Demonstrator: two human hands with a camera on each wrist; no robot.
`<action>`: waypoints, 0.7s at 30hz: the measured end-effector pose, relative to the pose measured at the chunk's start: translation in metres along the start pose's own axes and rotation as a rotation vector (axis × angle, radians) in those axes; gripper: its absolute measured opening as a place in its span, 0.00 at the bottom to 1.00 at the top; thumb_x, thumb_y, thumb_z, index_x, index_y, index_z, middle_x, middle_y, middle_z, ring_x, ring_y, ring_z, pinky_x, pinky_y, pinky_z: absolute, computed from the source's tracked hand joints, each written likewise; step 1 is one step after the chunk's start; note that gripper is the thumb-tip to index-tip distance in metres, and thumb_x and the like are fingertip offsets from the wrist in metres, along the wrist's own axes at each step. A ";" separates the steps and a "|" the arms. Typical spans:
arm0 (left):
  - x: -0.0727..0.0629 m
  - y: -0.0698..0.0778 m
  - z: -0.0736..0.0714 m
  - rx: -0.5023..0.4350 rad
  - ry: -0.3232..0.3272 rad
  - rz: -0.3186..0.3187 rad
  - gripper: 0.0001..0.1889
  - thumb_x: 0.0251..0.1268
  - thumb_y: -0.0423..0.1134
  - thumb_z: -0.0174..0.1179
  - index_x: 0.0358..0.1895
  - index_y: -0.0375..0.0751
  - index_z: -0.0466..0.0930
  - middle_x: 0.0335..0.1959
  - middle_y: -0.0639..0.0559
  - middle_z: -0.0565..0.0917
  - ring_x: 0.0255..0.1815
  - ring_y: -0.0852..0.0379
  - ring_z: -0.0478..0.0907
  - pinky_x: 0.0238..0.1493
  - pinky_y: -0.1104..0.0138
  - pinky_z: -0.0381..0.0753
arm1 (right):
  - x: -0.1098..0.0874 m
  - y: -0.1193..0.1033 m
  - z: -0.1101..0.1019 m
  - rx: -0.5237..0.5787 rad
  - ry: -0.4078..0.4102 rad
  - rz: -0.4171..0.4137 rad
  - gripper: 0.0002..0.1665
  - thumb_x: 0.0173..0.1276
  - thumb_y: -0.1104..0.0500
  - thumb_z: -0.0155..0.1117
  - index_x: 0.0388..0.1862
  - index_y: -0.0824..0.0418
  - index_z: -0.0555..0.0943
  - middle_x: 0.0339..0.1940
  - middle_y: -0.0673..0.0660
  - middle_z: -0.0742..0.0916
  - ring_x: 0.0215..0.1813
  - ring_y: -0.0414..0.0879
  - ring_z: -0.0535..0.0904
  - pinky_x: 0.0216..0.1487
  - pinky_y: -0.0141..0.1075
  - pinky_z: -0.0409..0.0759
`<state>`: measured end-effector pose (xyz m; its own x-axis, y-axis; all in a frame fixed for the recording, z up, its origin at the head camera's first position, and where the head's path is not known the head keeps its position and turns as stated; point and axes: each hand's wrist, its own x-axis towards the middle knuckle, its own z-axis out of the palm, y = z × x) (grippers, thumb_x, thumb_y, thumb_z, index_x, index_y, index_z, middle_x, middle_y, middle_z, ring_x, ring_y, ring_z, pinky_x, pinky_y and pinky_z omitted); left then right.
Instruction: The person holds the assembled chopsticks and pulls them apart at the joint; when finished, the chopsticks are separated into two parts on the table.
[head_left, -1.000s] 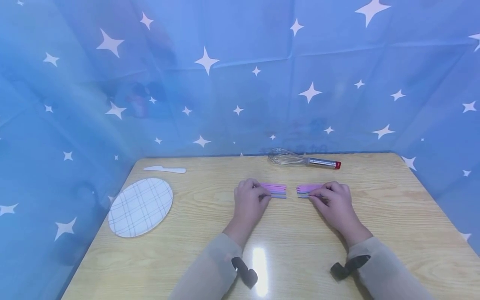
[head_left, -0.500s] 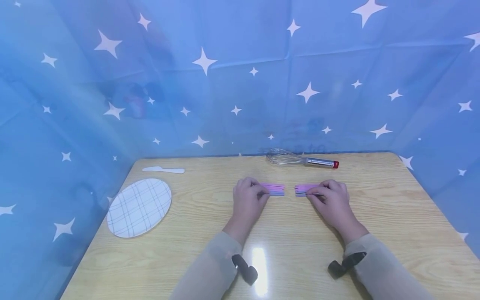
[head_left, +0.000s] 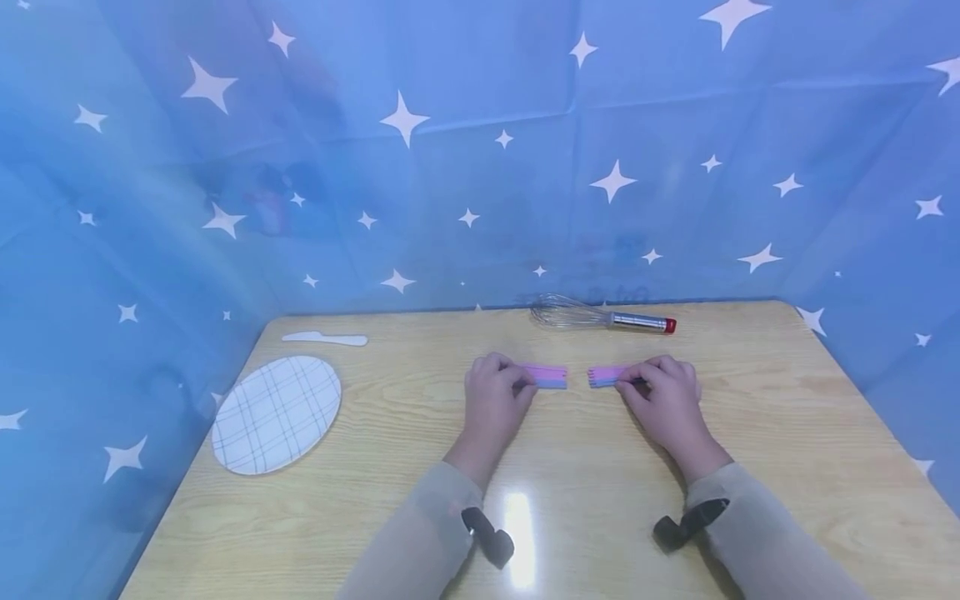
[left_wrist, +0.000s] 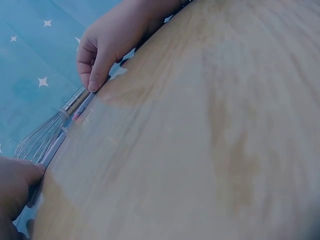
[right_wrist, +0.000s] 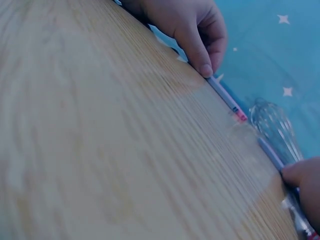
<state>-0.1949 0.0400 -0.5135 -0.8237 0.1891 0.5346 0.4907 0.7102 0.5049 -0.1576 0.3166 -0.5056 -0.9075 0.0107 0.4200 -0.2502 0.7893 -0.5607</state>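
Note:
Two flat rows of thin pencil-like sticks, pink at the back and lavender-blue in front, lie end to end mid-table with a small gap between them. My left hand pinches the outer end of the left row. At the outer end of the right row, my right hand grips with thumb and fingertips. A lavender stick with a dark band and pink end reaches out from the left thumb in the right wrist view. Both hands cover the sticks' outer ends.
Behind the sticks lies a wire whisk with a red-tipped handle. A white checked oval plate and a white knife are on the left side of the wooden table. A blue starred curtain hangs along the back.
The front lavender sticks, slightly apart from the rows a second ago, have been drawn back against the others. Both hands stay nearly in place; the head view has shifted a little.

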 end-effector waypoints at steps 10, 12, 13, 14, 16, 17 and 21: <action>-0.003 0.009 0.000 -0.042 -0.038 0.023 0.12 0.57 0.50 0.80 0.35 0.49 0.91 0.41 0.59 0.79 0.47 0.56 0.75 0.63 0.53 0.72 | -0.003 0.001 -0.008 0.099 0.002 0.047 0.04 0.76 0.62 0.68 0.41 0.62 0.86 0.46 0.62 0.84 0.55 0.61 0.70 0.59 0.59 0.59; -0.004 0.009 0.000 -0.054 -0.033 0.047 0.12 0.57 0.49 0.80 0.35 0.48 0.90 0.41 0.58 0.79 0.47 0.56 0.74 0.62 0.53 0.72 | -0.004 0.001 -0.007 0.108 0.010 0.057 0.04 0.76 0.63 0.67 0.42 0.64 0.86 0.46 0.63 0.84 0.56 0.61 0.70 0.58 0.59 0.59; -0.005 0.009 -0.001 -0.062 -0.028 0.060 0.11 0.57 0.48 0.80 0.35 0.48 0.90 0.41 0.58 0.79 0.46 0.56 0.74 0.61 0.53 0.72 | -0.004 0.002 -0.006 0.112 0.016 0.059 0.05 0.76 0.62 0.67 0.43 0.64 0.86 0.47 0.64 0.84 0.56 0.61 0.70 0.58 0.58 0.59; -0.005 0.009 -0.001 -0.071 -0.025 0.069 0.10 0.58 0.47 0.79 0.35 0.48 0.90 0.41 0.58 0.79 0.46 0.56 0.74 0.61 0.54 0.72 | -0.003 0.003 -0.005 0.115 0.023 0.056 0.05 0.76 0.63 0.67 0.43 0.65 0.86 0.47 0.64 0.85 0.55 0.61 0.71 0.58 0.59 0.59; -0.006 0.008 -0.003 -0.086 -0.017 0.084 0.09 0.58 0.46 0.79 0.36 0.48 0.90 0.41 0.57 0.80 0.47 0.56 0.74 0.60 0.54 0.73 | -0.001 0.003 -0.003 0.121 0.034 0.051 0.06 0.76 0.62 0.68 0.44 0.65 0.86 0.47 0.65 0.85 0.55 0.62 0.71 0.58 0.59 0.58; -0.007 0.007 -0.004 -0.097 -0.017 0.084 0.09 0.58 0.45 0.79 0.36 0.48 0.90 0.41 0.57 0.80 0.47 0.55 0.74 0.60 0.54 0.73 | 0.000 0.004 -0.002 0.128 0.036 0.050 0.06 0.75 0.62 0.69 0.45 0.66 0.86 0.48 0.65 0.85 0.55 0.62 0.72 0.58 0.59 0.59; -0.011 0.003 -0.013 -0.120 -0.071 0.027 0.09 0.62 0.45 0.77 0.39 0.48 0.89 0.43 0.57 0.80 0.48 0.56 0.75 0.60 0.57 0.75 | 0.008 0.006 -0.004 0.152 -0.007 0.042 0.10 0.74 0.62 0.70 0.49 0.67 0.85 0.52 0.67 0.85 0.63 0.67 0.71 0.65 0.63 0.59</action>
<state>-0.1807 0.0314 -0.5087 -0.8256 0.2578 0.5018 0.5400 0.6187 0.5707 -0.1646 0.3240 -0.5027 -0.9203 0.0367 0.3894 -0.2602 0.6859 -0.6796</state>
